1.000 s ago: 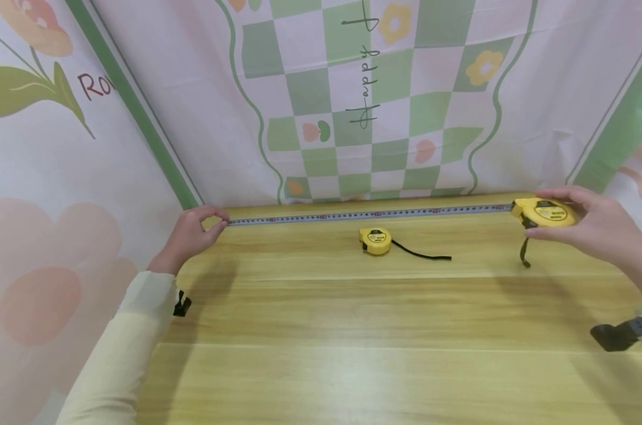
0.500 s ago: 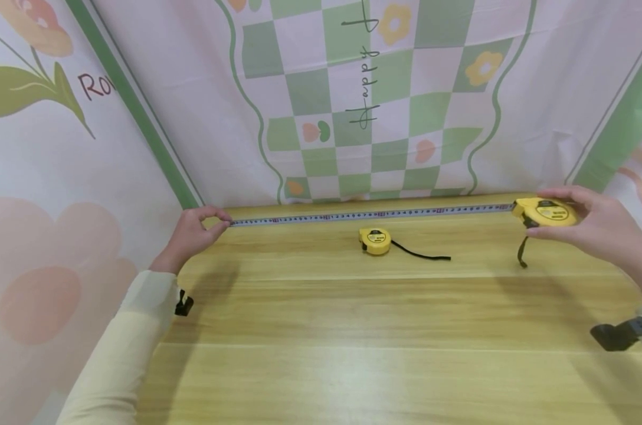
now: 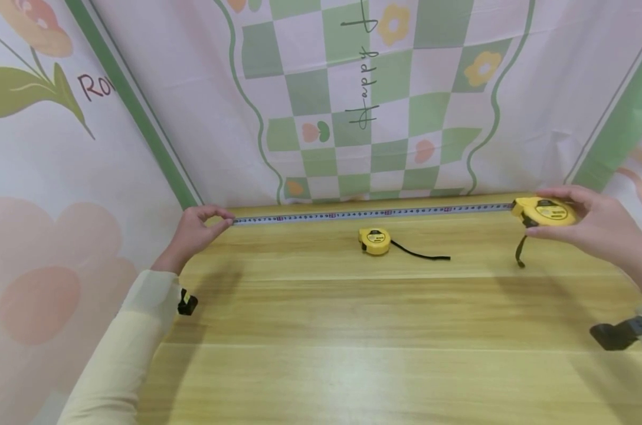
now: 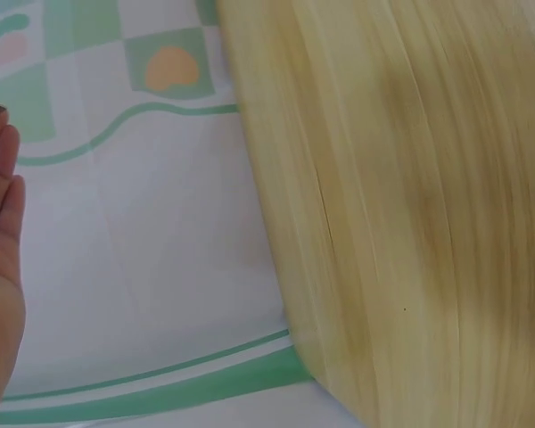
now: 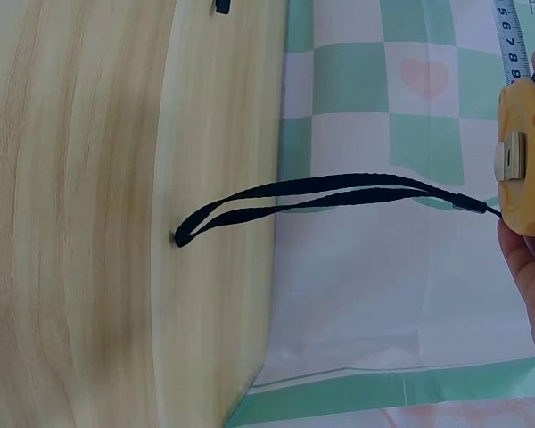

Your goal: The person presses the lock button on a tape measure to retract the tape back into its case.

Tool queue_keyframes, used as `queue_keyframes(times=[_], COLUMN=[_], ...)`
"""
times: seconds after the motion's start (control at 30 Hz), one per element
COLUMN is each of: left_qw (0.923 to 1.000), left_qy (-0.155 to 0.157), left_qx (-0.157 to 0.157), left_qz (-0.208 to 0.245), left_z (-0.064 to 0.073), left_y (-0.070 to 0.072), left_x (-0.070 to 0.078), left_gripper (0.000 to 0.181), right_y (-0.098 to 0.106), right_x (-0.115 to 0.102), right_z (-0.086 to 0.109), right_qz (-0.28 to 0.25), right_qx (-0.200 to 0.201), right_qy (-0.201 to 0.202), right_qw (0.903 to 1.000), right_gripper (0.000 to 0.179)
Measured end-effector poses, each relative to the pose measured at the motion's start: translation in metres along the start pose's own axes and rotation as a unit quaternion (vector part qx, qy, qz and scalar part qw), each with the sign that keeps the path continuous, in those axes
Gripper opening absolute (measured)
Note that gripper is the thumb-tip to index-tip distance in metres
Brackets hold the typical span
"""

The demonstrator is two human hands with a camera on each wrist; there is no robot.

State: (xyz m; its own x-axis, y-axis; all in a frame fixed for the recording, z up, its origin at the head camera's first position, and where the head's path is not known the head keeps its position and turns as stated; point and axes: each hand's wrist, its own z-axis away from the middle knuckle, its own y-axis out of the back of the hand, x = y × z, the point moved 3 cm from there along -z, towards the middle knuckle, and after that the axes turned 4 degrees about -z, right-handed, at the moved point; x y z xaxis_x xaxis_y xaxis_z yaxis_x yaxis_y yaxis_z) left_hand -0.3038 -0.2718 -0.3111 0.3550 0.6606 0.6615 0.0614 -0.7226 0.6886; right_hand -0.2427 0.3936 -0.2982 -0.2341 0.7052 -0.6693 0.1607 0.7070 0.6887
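Between the two hands a tape measure's blade stretches above the back of the table. My left hand pinches the blade's free end between thumb and fingers. At the other end, my right hand grips the yellow tape measure case, its black strap hanging down. The right wrist view shows the case at the right edge, with the looped strap reaching left. In the left wrist view only part of the left hand shows, with the blade's tip at its fingers.
A second yellow tape measure lies on the wooden table in front of the blade, its black strap trailing right. Patterned curtains hang behind and beside the table. Black wrist devices sit at both cuffs.
My left hand has shifted slightly right with the blade's end, and the blade's markings have slid right toward the case. My right hand and the second tape measure stay almost where they were.
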Motion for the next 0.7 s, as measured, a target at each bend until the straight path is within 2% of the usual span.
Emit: queue_keyframes(times=[0.2, 0.7], left_qw=[0.9996, 0.9995], left_qy=[0.012, 0.007], left_qx=[0.003, -0.016], left_qz=[0.025, -0.027], left_z=[-0.0014, -0.004], left_y=[-0.0019, -0.0086], left_x=[-0.002, -0.0014], left_gripper=[0.013, 0.017], right_y=[-0.0002, -0.0019], right_x=[0.0031, 0.0038], right_z=[-0.0002, -0.0008], right_qz=[0.004, 0.014], right_qx=[0.003, 0.003], right_qy=[0.009, 0.005], right_qw=[1.0, 0.9999], right_gripper=[0.072, 0.072])
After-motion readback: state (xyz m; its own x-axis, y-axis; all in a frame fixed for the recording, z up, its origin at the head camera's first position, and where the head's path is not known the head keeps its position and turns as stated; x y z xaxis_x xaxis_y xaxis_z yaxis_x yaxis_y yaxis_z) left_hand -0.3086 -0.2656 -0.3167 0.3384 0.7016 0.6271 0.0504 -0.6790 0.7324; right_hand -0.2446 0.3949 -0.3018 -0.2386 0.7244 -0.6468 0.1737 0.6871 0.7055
